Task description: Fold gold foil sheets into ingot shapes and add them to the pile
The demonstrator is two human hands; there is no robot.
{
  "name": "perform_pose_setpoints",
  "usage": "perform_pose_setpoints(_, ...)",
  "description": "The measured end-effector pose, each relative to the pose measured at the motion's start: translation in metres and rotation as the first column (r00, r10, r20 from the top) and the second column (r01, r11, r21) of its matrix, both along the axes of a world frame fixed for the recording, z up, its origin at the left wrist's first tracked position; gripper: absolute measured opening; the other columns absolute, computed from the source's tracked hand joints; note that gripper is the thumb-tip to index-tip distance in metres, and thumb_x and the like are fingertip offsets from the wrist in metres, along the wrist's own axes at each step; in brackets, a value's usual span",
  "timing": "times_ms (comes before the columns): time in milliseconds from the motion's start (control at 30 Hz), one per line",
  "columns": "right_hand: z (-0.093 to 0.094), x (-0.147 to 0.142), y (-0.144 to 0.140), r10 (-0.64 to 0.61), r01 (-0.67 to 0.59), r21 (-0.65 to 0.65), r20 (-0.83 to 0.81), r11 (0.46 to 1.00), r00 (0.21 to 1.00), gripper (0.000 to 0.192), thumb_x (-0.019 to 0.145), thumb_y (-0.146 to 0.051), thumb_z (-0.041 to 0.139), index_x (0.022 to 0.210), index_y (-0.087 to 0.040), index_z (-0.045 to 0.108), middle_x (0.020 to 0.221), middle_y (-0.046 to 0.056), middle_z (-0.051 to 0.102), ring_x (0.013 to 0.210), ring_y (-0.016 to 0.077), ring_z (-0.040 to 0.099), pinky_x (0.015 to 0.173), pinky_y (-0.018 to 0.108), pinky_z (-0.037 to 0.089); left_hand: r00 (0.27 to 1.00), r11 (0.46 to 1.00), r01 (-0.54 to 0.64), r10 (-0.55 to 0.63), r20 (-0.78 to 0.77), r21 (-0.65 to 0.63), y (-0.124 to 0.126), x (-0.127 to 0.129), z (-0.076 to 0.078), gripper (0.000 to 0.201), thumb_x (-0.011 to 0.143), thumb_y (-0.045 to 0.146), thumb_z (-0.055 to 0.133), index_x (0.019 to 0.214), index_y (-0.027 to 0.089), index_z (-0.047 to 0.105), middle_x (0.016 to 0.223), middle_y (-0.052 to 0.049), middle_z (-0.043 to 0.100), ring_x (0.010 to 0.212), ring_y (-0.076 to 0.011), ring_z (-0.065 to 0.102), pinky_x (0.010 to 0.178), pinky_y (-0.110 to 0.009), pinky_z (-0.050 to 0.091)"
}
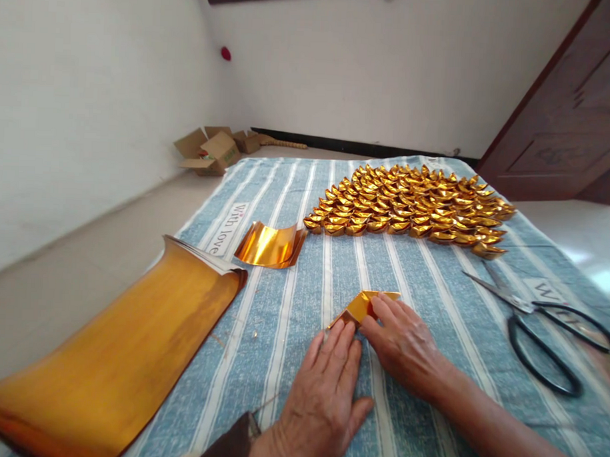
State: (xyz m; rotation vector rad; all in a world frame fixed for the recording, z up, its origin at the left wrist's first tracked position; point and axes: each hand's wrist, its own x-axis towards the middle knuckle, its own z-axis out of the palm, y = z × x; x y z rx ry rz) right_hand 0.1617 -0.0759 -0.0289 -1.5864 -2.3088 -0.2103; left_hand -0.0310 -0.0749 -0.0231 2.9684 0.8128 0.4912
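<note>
A small piece of gold foil paper, partly folded with slanting edges, lies on the striped cloth in front of me. My left hand is laid flat, its fingertips pressing the near left edge of the foil. Curled fingers of my right hand grip the right part of the same piece, hiding some of it. Beyond my hands, several rows of folded gold foil ingots stand packed together. A short stack of cut gold sheets curls upward to their left.
Large gold foil sheets lie in a pile at the left, over the table edge. Black-handled scissors rest at the right, blades partly apart. Open cardboard boxes sit on the floor by the wall. A brown door is at far right.
</note>
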Motion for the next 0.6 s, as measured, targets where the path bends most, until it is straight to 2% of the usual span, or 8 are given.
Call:
perform_pose_setpoints(167,-0.0019,0.0009,-0.0002,-0.003,0.003,0.006,0.022,1.000,1.000,0.015,0.091,-0.014,0.047,0.085,-0.018,0.060,0.088,0.011,0.059,0.083,0.0241,0.053,0.073,0.039,0.048,1.000,0.997,-0.006,0.007,0.013,-0.072,0.0014,0.0003,-0.0021,0.064,0.086,0.036,0.060,0.140,0.007,0.041,0.146,-0.024,0.042,0.138,-0.0365,0.036,0.105,-0.056,0.043)
perform_pose_setpoints(300,-0.0050,0.0012,-0.0005,-0.005,0.004,0.043,0.018,0.999,1.000,0.014,0.091,-0.015,0.049,0.083,-0.018,0.060,0.088,0.011,0.059,0.084,0.0244,0.052,0.075,0.040,0.049,0.999,0.995,-0.012,0.009,-0.034,-0.103,0.0027,0.0012,-0.0015,0.068,0.085,0.038,0.062,0.141,0.007,0.038,0.148,-0.023,0.039,0.138,-0.0366,0.034,0.106,-0.057,0.041)
perform_pose_setpoints(433,-0.0057,0.0011,-0.0007,-0.004,0.004,0.043,-0.003,0.999,1.000,0.017,0.091,-0.014,0.047,0.081,-0.018,0.060,0.088,0.011,0.058,0.085,0.0244,0.053,0.075,0.040,0.049,0.998,0.993,-0.007,0.000,-0.057,-0.114,0.0042,0.0025,-0.0014,0.071,0.085,0.041,0.061,0.142,0.005,0.037,0.148,-0.025,0.038,0.139,-0.0376,0.032,0.105,-0.060,0.040)
perform_pose_setpoints(600,-0.0049,0.0007,-0.0009,-0.005,0.005,0.036,0.000,0.999,1.000,0.018,0.091,-0.014,0.046,0.080,-0.017,0.060,0.085,0.011,0.058,0.083,0.0249,0.052,0.071,0.039,0.048,0.998,0.994,-0.014,0.006,-0.069,-0.110,0.0046,0.0025,-0.0030,0.069,0.086,0.042,0.060,0.142,0.008,0.037,0.148,-0.023,0.039,0.139,-0.0364,0.033,0.106,-0.059,0.039)
